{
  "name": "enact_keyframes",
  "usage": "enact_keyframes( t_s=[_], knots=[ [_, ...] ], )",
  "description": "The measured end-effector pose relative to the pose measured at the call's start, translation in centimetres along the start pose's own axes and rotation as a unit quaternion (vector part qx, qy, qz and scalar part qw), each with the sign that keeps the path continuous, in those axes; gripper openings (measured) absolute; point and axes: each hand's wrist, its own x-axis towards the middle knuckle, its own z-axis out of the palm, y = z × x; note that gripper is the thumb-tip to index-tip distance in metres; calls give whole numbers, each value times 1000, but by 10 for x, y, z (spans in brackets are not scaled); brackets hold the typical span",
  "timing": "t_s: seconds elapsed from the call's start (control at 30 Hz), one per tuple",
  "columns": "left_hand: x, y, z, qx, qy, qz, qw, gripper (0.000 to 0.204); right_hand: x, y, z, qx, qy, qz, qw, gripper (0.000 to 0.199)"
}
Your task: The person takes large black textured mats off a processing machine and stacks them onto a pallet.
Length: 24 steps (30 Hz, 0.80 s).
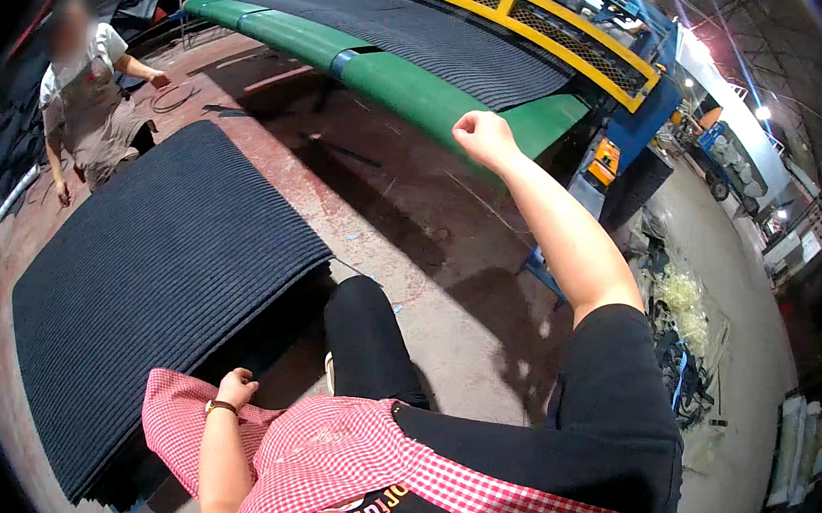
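Observation:
My right arm is stretched out forward. My right hand (486, 139) is closed in a fist in front of the green belt (416, 83) of a machine, and nothing shows sticking out of it. On that belt lies a ribbed black sheet (449, 47). Low down by my body, my left hand (238, 389), with a watch on its wrist, has its fingers curled in and nothing visible in them. It is beside my red-and-white checked apron (326, 445) and close to the near edge of a tall stack of ribbed black sheets (167, 255).
A person (87, 101) stands beyond the stack at the left. A yellow guard rail (501, 5) crosses the machine above the belt. Black scraps (238, 111) lie on the floor. An orange box (603, 162) sits at the machine's right end, with scrap heaps (685, 310) nearer me.

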Motion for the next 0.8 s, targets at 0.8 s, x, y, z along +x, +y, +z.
enact_keyframes(
  t_s=[0.8],
  knots=[
    [-1,-1,5,42,-7,-9,999,36,1,19,14,-225,32,-32,973,61]
  ],
)
